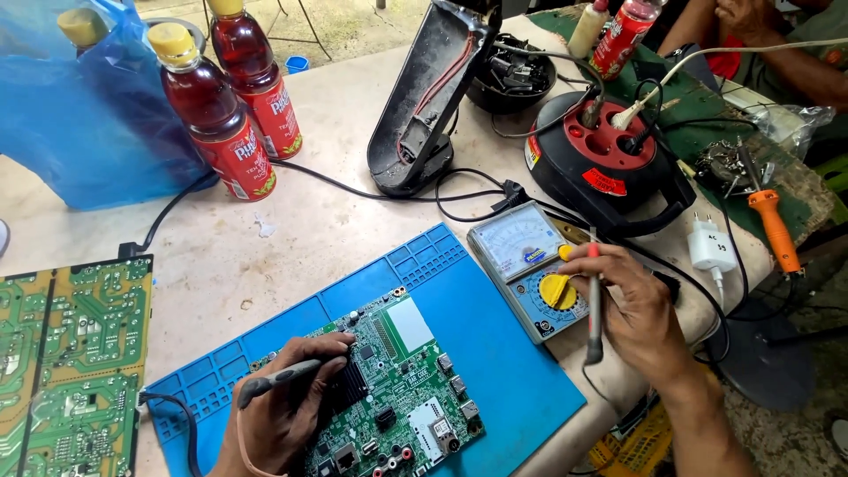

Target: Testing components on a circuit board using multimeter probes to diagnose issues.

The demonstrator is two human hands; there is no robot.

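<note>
On the blue repair mat (495, 371) near me lies the green circuit board (397, 397), and my left hand (283, 411) rests on its left part, fingers clenched round a grey test probe (278, 378) whose tip sits by the black heat sink (353, 384). To the right, my right hand (632, 314) grasps the red test probe (594, 309) upright between the fingers while thumb and forefinger pinch the yellow selector knob (556, 290) of the analogue multimeter (530, 265), which lies half on the mat's far right corner. Judgement: the range is being set with one probe already placed. To do this well I would keep the left probe steady on its point, not sliding onto neighbouring pins, turn the knob click by click, and keep the red probe's tip clear of the board meanwhile. The black leads (459, 208) trail across the table (336, 230) towards the red-topped cable reel (609, 159); they should stay slack. A second board (71, 362) lies at the near left, apart
</note>
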